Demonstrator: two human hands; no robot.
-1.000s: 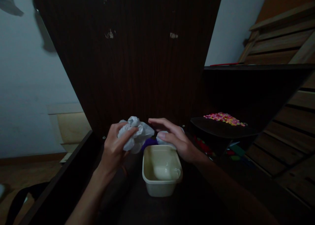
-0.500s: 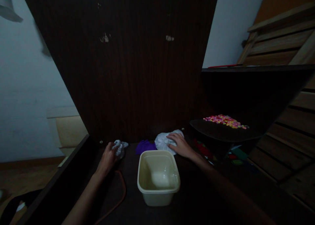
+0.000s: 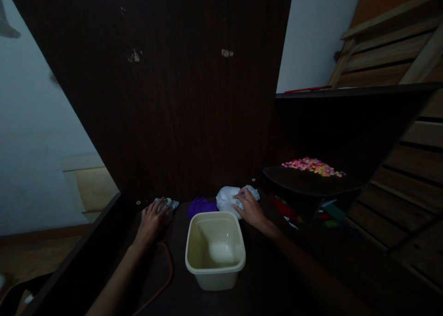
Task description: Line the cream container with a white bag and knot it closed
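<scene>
Low in the head view, my left hand (image 3: 151, 223) has its fingers curled onto a small crumpled whitish plastic bag (image 3: 170, 206) near the back panel. My right hand (image 3: 252, 211) grips a larger white plastic bag (image 3: 225, 197), thumb and fingers bent together on its right part. A bunched purple cloth (image 3: 200, 207) lies between the two bags. In front of the cloth and the larger bag stands an open cream plastic container (image 3: 215, 271), upright, with nothing seen inside.
A brown cord (image 3: 170, 267) curves over the dark surface left of the container. Behind rises a dark wooden panel (image 3: 194, 104). On the right, a rounded shelf (image 3: 297, 183) holds a pile of colourful small pieces (image 3: 313, 165). A low side board (image 3: 86, 242) borders the left.
My right fingers have gone from lying spread over the larger bag to a bent, pinching grip. The left fingers have shifted slightly on the small bag. The whole view has moved a little.
</scene>
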